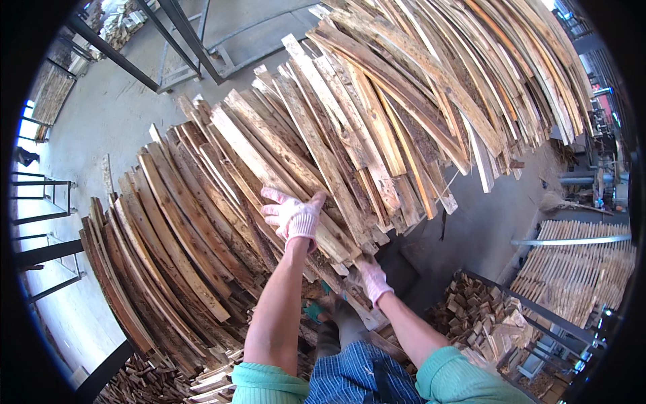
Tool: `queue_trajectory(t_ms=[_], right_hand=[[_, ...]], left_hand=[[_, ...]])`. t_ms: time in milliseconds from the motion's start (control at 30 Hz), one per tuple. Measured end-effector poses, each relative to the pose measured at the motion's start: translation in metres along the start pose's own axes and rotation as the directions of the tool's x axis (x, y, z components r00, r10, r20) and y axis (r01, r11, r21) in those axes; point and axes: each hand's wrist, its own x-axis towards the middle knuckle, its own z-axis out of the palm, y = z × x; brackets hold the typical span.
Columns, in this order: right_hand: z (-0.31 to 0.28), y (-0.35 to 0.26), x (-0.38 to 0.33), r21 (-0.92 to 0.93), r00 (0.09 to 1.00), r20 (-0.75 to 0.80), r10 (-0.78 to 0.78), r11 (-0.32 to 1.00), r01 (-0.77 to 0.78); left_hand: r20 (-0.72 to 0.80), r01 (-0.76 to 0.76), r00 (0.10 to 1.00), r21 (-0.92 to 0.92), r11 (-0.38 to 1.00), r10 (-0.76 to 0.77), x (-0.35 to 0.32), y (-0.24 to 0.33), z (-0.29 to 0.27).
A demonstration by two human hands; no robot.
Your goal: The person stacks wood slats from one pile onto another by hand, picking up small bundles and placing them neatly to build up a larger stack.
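Head view (only view). Left hand in a pale pink-and-white knit glove (296, 214): back of the hand toward the camera, laid over a long, pale, rough-sawn wooden board (335, 241) in the middle of the pile. Thumb and fingers stand apart across it; fingertips partly out of sight, so cannot tell whether they clasp the wood or only rest on it.

Right hand in a matching knit glove (372, 277): at the near end of the same board. Fingers blurred and mostly hidden; grip cannot be told.

Board lies slantwise, far end toward upper left, among a wide layer of brown, bark-edged wooden boards (182, 215). Overlaps hide most of the lower pieces. Upper right: a second dense bank of long, tan wooden strips (431, 74), cut off by the top rim; edges bend with the lens.

Below the hands, teal shoes (313, 311) show only in part between wood and trouser legs. Blue checked cloth apron (356, 374) and green knitted sleeves (266, 387) run out at the lower edge. Lower right: a heap of short brown wood offcuts (464, 310), individual pieces hard to separate. Machinery at the far right rim too small to identify.
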Motion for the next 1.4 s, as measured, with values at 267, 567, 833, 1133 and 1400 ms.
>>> queue_trajectory(t_ms=[267, 567, 833, 1133, 1400], right_hand=[[0.091, -0.048, -0.148, -0.617, 0.857, 0.514, 0.022, 0.704, 0.352], [0.078, -0.233, -0.054, -0.767, 0.456, 0.324, -0.829, 0.052, 0.639], [0.175, -0.29, -0.006, -0.825, 0.813, 0.047, -0.581, 0.436, 0.36], [0.139, -0.286, 0.026, -0.551, 0.853, 0.195, -0.484, 0.665, 0.504], [0.127, -0.252, 0.025, -0.806, 0.679, 0.38, -0.629, 0.136, 0.577]], left_hand=[[-0.076, -0.082, 0.996, -0.439, 0.895, 0.054, 0.026, -0.133, -0.036], [-0.173, -0.139, 0.985, -0.68, 0.72, 0.027, 0.02, -0.187, 0.029], [-0.316, -0.371, 0.927, -0.694, 0.617, 0.201, -0.008, -0.174, 0.079], [0.572, 0.419, 0.813, -0.701, 0.577, 0.105, 0.012, -0.25, 0.162], [0.549, 0.459, 0.77, -0.831, 0.315, 0.325, 0.023, -0.246, 0.191]])
